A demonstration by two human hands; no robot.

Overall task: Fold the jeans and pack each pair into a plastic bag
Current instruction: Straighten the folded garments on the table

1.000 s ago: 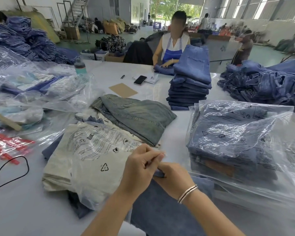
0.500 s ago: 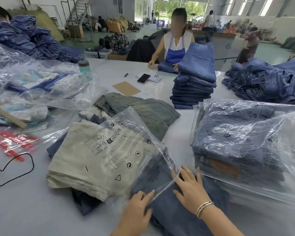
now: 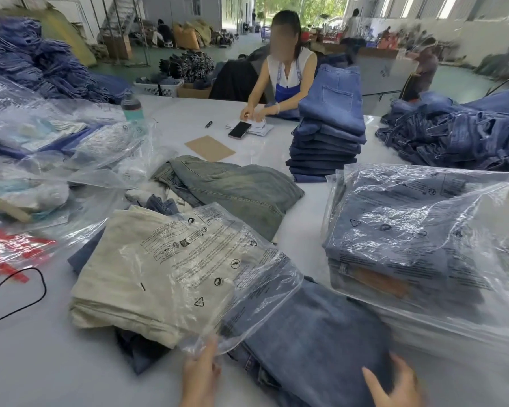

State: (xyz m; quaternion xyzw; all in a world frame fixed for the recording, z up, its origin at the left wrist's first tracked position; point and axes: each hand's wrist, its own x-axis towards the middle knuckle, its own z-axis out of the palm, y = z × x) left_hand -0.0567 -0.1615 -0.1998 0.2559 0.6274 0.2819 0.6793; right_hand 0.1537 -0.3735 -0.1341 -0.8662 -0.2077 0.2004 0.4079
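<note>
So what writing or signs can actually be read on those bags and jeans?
"WARNING": heading on the clear plastic bag lying over the beige folded jeans.
Recycling triangle and round symbols: same bag, no words legible.
Fine print and boxed label on that bag: too small to read.
Print on the bagged blue jeans stack: blurred.
Red printed strips: unreadable.

Two bare hands, left hand (image 3: 200,374), right hand (image 3: 400,386), no sleeves

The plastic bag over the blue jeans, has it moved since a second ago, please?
Yes. The plastic bag now covers the cream folded jeans, its mouth spread over the blue jeans.
</note>
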